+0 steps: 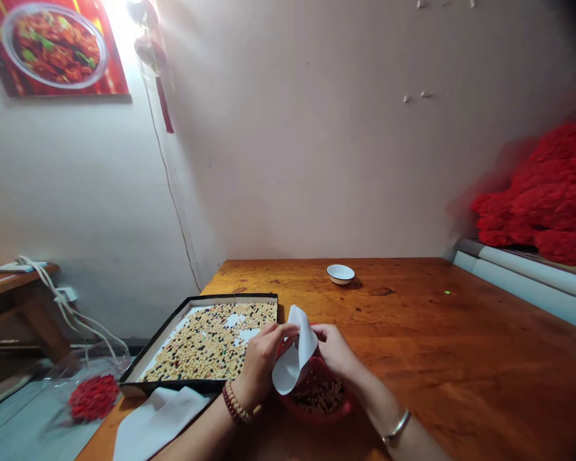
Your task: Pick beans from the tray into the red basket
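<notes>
Harsh light blazes from the upper left, washing out the wall beside the food poster and spreading hazy streaks. The wooden table carries a soft sheen, and the small white bowl casts a short shadow rightward. The red pile is blurred; corners darken, and straight lines bow toward the edges

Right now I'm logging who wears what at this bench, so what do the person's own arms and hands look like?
Both forearms are bare, with no sleeves or gloves in view. The left hand has a bracelet of red and brown beads wound in several strands around the wrist. The right hand has a thin, plain silver bangle further up the wrist. I can make out no rings or other markings.
</notes>
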